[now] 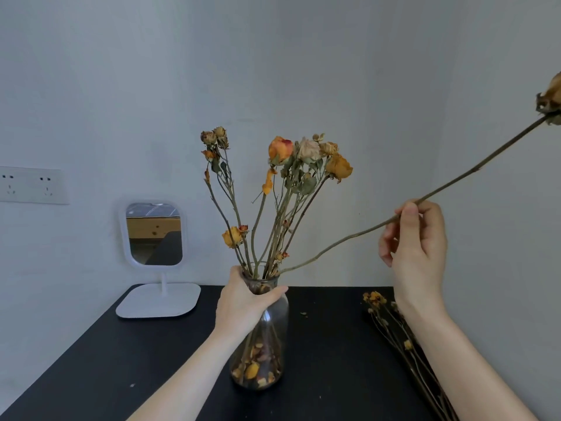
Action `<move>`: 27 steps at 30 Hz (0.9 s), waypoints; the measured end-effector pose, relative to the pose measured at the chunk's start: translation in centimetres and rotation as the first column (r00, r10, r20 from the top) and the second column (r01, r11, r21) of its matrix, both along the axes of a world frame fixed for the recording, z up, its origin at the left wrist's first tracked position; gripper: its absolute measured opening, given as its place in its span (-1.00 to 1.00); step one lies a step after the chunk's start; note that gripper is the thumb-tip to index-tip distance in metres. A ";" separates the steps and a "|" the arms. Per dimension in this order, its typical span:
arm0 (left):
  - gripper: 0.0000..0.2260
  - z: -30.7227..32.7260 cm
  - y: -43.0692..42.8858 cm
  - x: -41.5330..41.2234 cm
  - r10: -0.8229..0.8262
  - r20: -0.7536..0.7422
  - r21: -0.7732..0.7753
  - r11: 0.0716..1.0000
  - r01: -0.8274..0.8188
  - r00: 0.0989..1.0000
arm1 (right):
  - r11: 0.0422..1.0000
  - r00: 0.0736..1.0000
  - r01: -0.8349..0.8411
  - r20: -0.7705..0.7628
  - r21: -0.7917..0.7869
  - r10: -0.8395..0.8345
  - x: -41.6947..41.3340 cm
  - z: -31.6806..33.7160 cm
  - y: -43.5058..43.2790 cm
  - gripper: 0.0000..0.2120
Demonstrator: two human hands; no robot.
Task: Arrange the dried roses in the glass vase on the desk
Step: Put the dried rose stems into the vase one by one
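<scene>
In the head view, the vase (267, 344) stands on the black desk (91, 360) at lower centre of the frame. The left hand (243, 302) grips its neck, thumb and fingers curled round the glass just under the rim. This looks meant to hold the tall, narrow vase steady while another stem goes in, since the bunch (303, 165) above makes it top-heavy.

The bunch fans up to mid-frame, its stems crossing in the neck. Loose petals (258, 366) lie in the bottom of the vase.

The right hand (416, 247), at centre right, pinches one long rose (334, 243) between thumb and fingertips, the other fingers loosely curled. The grip sits about midway along the stem, which gives control of the lower end without touching the brittle bloom at the upper right edge. The stem slants down to the left, and its tip reaches the right side of the vase mouth. Whether the tip is already inside the rim cannot be told. The shallow angle suggests the tip is being threaded past the crowded stems, and the rose would be stood up afterwards.

More stems (391, 323) lie on the desk at lower right, partly behind the right forearm and within easy reach. The task therefore seems partway done.

A white mirror (154, 235) stands at the desk's back left, and a socket (30, 185) is on the wall at far left.
</scene>
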State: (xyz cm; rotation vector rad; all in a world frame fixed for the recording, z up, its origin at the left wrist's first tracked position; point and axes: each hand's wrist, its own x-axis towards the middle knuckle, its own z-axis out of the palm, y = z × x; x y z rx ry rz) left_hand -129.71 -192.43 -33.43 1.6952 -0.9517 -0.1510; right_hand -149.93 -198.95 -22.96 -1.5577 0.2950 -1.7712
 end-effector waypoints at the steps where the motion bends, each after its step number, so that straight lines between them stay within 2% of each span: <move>1: -0.41 0.0 0.0 -0.3 0.025 0.020 0.011 1.000 -0.025 0.999 | 1.000 1.000 -0.011 -0.002 -0.006 0.011 0.1 0.1 0.1 -0.74; 4: -0.33 0.1 0.4 -1.0 0.079 0.079 0.070 0.994 -0.084 0.994 | 0.999 0.999 -0.033 -0.029 -0.037 0.032 0.6 0.1 0.5 -0.76; 7: -0.27 -0.3 0.7 -1.1 0.029 0.138 0.199 0.978 -0.057 0.990 | 0.997 0.996 -0.017 -0.094 -0.081 0.009 1.0 -0.1 0.5 -0.78; 10: -0.26 -0.4 1.2 -0.8 -0.025 0.166 0.254 0.967 -0.018 0.986 | 0.993 0.985 0.015 -0.167 -0.115 -0.034 1.4 -0.3 0.5 -0.79; 14: -0.24 0.1 1.4 -0.4 -0.040 0.179 0.263 0.965 -0.009 0.983 | 0.990 0.977 0.011 -0.210 -0.139 -0.041 2.2 0.3 0.5 -0.80; 17: -0.26 0.2 1.3 -0.5 0.002 0.224 0.235 0.970 -0.056 0.975 | 0.993 0.949 0.013 -0.311 -0.121 -0.051 3.1 0.7 0.4 -0.82; 22: -0.22 0.1 1.2 -0.9 0.058 0.188 0.213 0.972 -0.098 0.980 | 0.998 0.917 0.029 -0.396 -0.063 -0.052 4.1 1.2 0.3 -0.87; 27: -0.20 -0.2 1.1 -0.9 0.065 0.194 0.208 0.972 -0.106 0.979 | 0.995 0.861 0.061 -0.501 -0.081 -0.093 4.6 2.3 0.2 -0.86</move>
